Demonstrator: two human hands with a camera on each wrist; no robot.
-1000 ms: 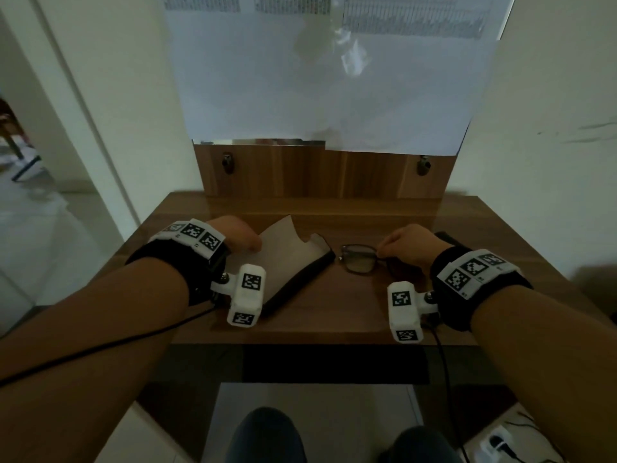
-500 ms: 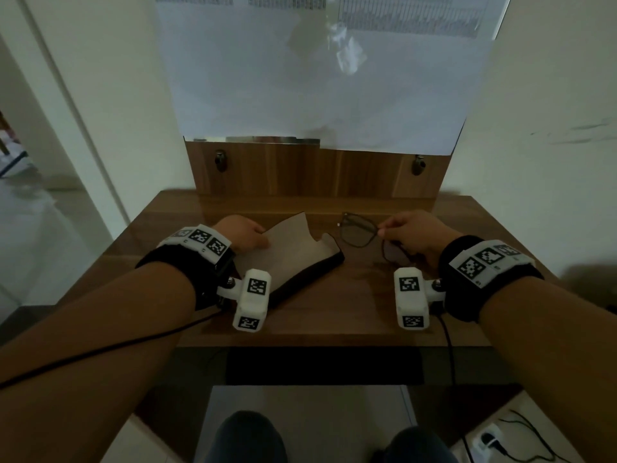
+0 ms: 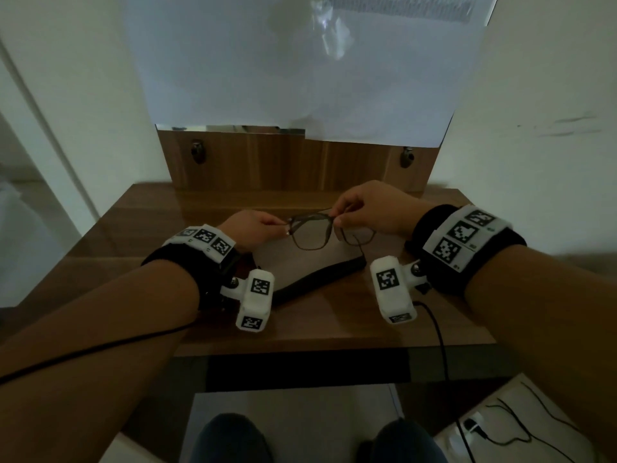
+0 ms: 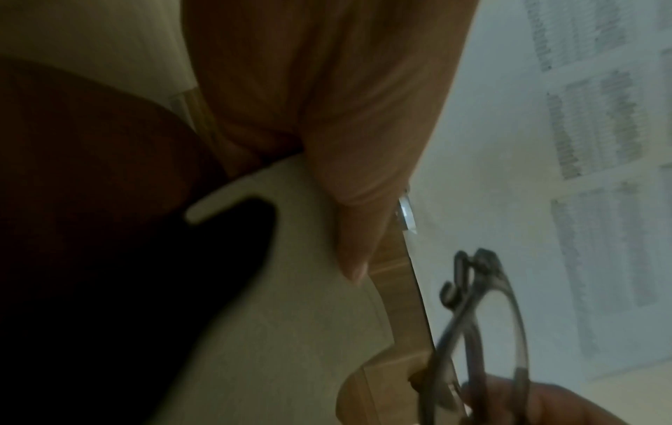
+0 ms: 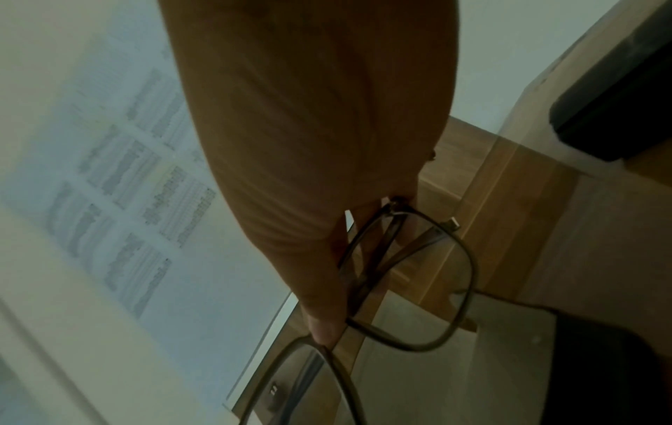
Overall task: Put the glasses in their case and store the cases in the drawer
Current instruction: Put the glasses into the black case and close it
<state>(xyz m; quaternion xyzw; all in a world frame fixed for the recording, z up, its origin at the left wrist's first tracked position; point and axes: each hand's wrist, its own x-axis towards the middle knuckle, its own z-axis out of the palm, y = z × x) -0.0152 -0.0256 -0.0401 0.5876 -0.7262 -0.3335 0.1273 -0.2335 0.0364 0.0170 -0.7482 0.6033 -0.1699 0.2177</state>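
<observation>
both hands pinch the glasses (image 3: pixel 329 233) at frame centre: left hand (image 3: pixel 251 228), right hand (image 3: pixel 370 208) (above the open case (image 3: pixel 320 265)).

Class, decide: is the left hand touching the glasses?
Touching. The head view shows the left hand pinching the glasses at their left end.

glasses (image 3: pixel 329 230): thin dark brown frame with clear lenses
case (image 3: pixel 320 267): pale beige inside, black outer edge
second case (image 5: pixel 614 95): seen as black, though dim and blurred
table (image 3: pixel 334 322): brown wood grain, glossy
back panel (image 3: pixel 283 162): lighter brown wood grain
paper sheet (image 3: pixel 300 61): white, with grey printed blocks at the top
wristbands (image 3: pixel 467 243): black, with white strips bearing black-and-white square markers
wall (image 3: pixel 534 78): white
</observation>
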